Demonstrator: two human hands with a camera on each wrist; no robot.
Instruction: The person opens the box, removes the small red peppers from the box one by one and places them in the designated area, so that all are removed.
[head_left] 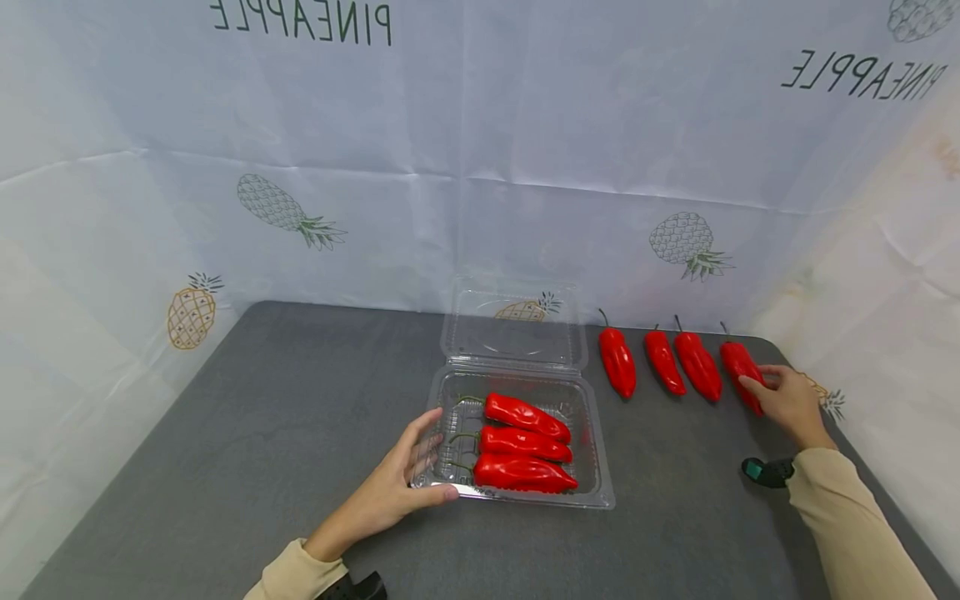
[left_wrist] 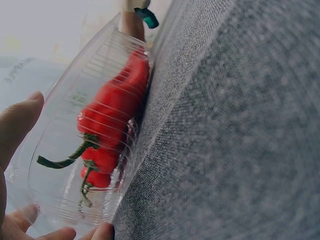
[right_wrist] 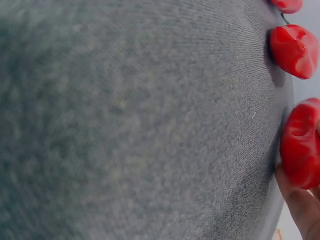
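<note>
A clear plastic clamshell container [head_left: 602,467] stands with its lid [head_left: 513,333] folded back. Inside lie three red peppers [head_left: 523,472], side by side with green stems to the left. My left hand [head_left: 386,492] rests against the container's near left corner, fingers spread along the side and thumb at the front rim. The left wrist view shows those peppers [left_wrist: 112,107] through the clear wall. At the far right, my right hand [head_left: 793,408] pinches a red pepper [head_left: 737,360] between thumb and fingers. In the right wrist view this pepper [right_wrist: 300,150] is low, by the table surface.
Three more red peppers lie between the container and my right hand: one near the lid [head_left: 617,362], a smaller one [head_left: 663,362] and a longer one [head_left: 698,365]. A pineapple-print cloth [head_left: 525,125] hangs behind the grey table [head_left: 300,400].
</note>
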